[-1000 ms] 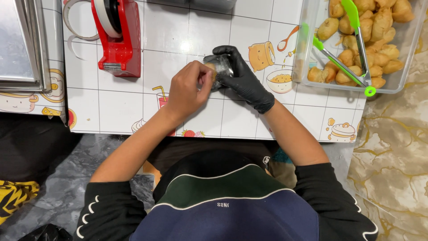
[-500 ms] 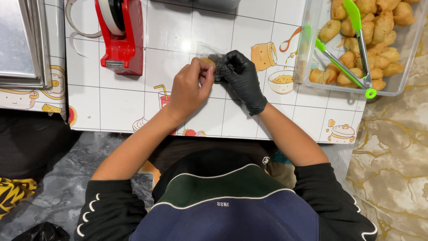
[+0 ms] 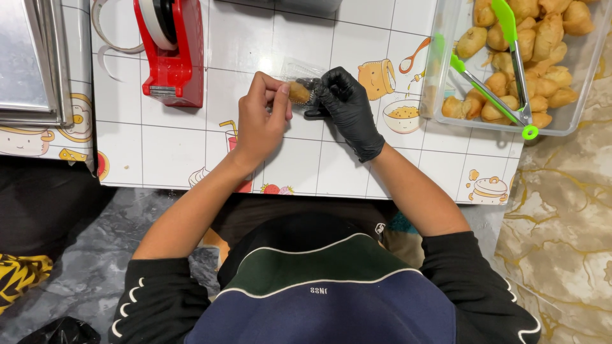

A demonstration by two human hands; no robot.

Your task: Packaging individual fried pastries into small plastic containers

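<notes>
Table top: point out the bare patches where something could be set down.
Bare table lies below the red tape dispenser, left of the left hand, and below the clear container, right of the gloved right hand. Between the hands, round the wrapped snack, it is crowded.

Left hand [image 3: 264,118] bare; right hand [image 3: 344,105] gloved; fingertips pinched together.
</notes>
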